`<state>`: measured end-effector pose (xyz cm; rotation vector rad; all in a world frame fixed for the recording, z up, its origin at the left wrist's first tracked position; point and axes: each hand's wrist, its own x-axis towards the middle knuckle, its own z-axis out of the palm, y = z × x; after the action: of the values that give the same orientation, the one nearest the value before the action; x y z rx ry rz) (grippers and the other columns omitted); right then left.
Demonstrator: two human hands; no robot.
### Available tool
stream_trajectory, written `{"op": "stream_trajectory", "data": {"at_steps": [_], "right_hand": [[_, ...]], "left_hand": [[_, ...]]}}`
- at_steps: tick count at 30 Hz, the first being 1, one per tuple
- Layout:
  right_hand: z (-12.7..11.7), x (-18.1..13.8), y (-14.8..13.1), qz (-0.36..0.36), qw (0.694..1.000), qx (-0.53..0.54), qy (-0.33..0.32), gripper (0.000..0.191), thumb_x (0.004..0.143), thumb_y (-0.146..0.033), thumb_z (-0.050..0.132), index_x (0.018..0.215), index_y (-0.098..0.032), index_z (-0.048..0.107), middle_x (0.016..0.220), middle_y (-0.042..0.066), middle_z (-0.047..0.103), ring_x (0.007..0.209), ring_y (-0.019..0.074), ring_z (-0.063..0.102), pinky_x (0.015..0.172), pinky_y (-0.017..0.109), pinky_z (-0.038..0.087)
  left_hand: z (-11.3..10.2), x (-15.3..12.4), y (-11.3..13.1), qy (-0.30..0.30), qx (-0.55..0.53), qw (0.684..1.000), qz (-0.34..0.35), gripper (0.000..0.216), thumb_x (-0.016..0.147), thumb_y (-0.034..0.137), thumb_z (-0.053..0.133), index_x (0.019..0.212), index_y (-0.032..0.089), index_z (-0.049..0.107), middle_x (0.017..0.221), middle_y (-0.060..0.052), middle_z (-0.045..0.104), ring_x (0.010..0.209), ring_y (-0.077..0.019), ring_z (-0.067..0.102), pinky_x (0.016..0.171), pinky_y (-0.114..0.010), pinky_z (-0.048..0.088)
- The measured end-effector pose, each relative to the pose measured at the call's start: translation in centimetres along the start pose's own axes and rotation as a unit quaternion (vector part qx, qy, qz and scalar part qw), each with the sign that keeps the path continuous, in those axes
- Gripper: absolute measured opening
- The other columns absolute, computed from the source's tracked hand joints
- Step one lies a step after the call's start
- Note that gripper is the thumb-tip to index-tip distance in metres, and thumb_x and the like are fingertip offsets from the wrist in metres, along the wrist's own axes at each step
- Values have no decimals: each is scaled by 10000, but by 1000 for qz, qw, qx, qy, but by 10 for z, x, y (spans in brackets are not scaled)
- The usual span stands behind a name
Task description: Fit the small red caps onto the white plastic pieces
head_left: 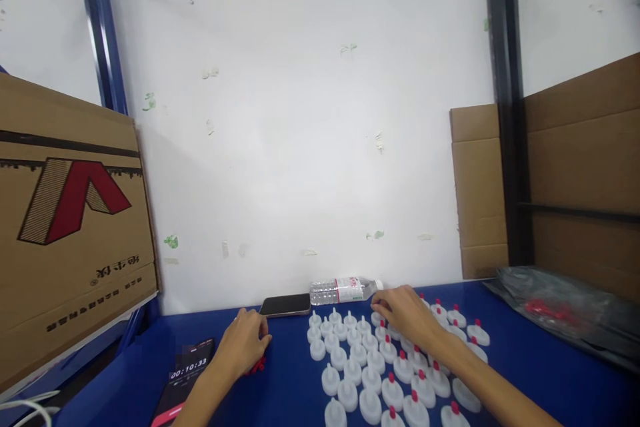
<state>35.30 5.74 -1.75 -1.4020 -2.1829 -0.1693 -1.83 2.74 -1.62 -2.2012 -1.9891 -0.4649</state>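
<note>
On the blue tabletop, my left hand [245, 341] rests with its fingers curled and thumb drawn in, just above a small pile of red tip caps [258, 365]. Whatever lies between those fingers is hidden. My right hand [406, 312] reaches over the back of a group of white nozzle lids [352, 371], its fingertips pinched together at a white lid [376, 319] in the back row. The fingers cover that lid's tip. Lids on the right side carry red caps [392, 378] on their nozzles; those on the left have bare white nozzles.
A black phone [285, 305] and a clear plastic bottle [325, 291] lie along the wall. Another phone showing a timer [189, 369] is by my left forearm. A grey plastic bag [565, 313] with red pieces lies right. Cardboard boxes [70, 213] flank the table.
</note>
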Motion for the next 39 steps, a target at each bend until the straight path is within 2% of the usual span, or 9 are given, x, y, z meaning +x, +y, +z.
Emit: {"op": "stream_trajectory", "data": {"at_steps": [9, 13, 17, 21, 25, 29, 32, 35, 39], "right_hand": [[-14, -14, -40, -121, 989, 59, 69, 310, 1034, -306, 440, 932, -205, 714, 897, 51, 737, 891, 219, 662, 945, 414, 415], [-17, -25, -53, -164, 981, 99, 14, 360, 1057, -342, 382, 945, -230, 705, 938, 26, 738, 1001, 223, 640, 1036, 470, 370], [-8, -34, -50, -147, 980, 116, -64, 440, 1071, -397, 307, 974, -254, 712, 1002, 26, 752, 1210, 302, 583, 1100, 605, 292], [-4, -34, -45, -144, 977, 140, -67, 438, 1075, -402, 287, 1148, -265, 696, 1140, 43, 738, 1300, 302, 533, 1133, 595, 277], [-16, -29, -51, -163, 979, 119, -9, 344, 1053, -401, 398, 1174, -239, 676, 1130, 57, 731, 1206, 274, 594, 1123, 561, 292], [-26, -30, -68, -183, 976, 108, 53, 178, 1018, -297, 507, 1109, -209, 632, 1094, 55, 696, 999, 205, 644, 988, 412, 431], [-23, -36, -82, -217, 971, 90, 33, 193, 1020, -150, 408, 1087, -205, 580, 1065, 55, 659, 926, 186, 627, 827, 327, 475], [-19, -42, -92, -243, 967, 76, 11, 146, 992, -116, 423, 1035, -198, 536, 985, 45, 651, 905, 200, 610, 814, 334, 467], [-20, -45, -95, -218, 972, 92, 2, 86, 991, -139, 446, 975, -203, 501, 924, 35, 640, 857, 195, 594, 790, 325, 459]], "left_hand": [[-1, -1, 10, 0, -2, 1000, 3, 142, 835, 169, 539, 813, 201, 676, 915, -73, 686, 922, -233, 627, 719, -285, 423], [-10, -4, 27, 33, -37, 999, 11, 140, 864, 188, 517, 869, 203, 656, 890, -51, 677, 849, -196, 633, 731, -274, 421], [-12, -8, 44, 63, -73, 994, 53, 177, 909, 217, 506, 914, 206, 683, 902, -48, 690, 889, -205, 636, 766, -290, 448], [-9, -11, 54, 97, -104, 982, 125, 244, 977, 285, 475, 1041, 210, 698, 996, -59, 718, 988, -231, 627, 854, -342, 488], [-8, -15, 64, 123, -138, 967, 176, 260, 1001, 308, 473, 1072, 231, 711, 1048, -60, 737, 996, -231, 633, 876, -358, 510], [-8, -22, 81, 151, -170, 949, 217, 263, 1010, 290, 469, 1113, 234, 704, 1052, -68, 745, 946, -221, 647, 856, -357, 521], [-7, -29, 92, 157, -192, 935, 254, 255, 1009, 274, 479, 1117, 237, 707, 1023, -67, 741, 921, -211, 656, 837, -340, 529], [-7, -33, 100, 142, -221, 923, 281, 279, 1010, 233, 466, 1171, 252, 694, 1042, -63, 725, 949, -194, 666, 853, -311, 535], [-9, -36, 102, 121, -250, 918, 285, 321, 1016, 213, 437, 1222, 268, 677, 1071, -61, 708, 960, -178, 675, 859, -279, 539]]}}
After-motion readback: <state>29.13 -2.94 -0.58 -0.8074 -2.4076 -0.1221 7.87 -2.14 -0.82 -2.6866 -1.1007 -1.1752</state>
